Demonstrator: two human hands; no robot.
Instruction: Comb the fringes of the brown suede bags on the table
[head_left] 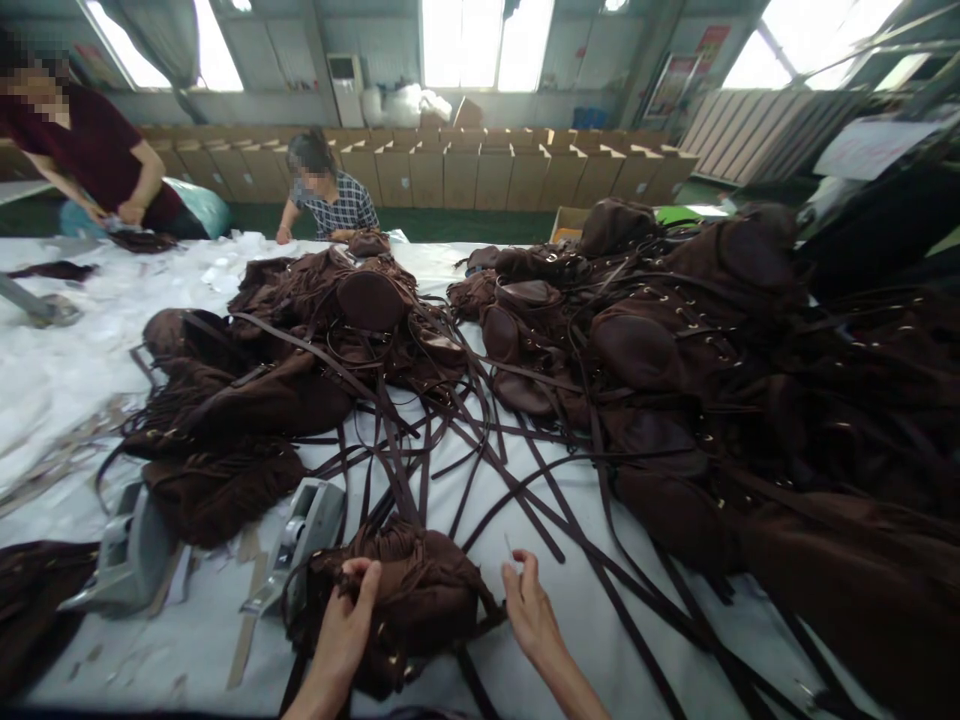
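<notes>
A dark brown fringed bag (431, 600) lies on the white-covered table right in front of me. My left hand (349, 610) is closed on its upper left edge, thumb and fingers pinching the brown material. Just right of the bag is my right hand (531, 605), its fingers pinched around a thin pale sliver (508, 543) that points up; it is too small to name. Long brown straps (540, 525) run across the table beyond both hands. The underside of the bag is hidden.
Two grey tape dispensers (304, 540) (135, 560) stand to the left. Brown bags are heaped at the left middle (262, 400) and along the right (675, 350). Two people are across the table, with cardboard boxes (457, 175) lined up behind them.
</notes>
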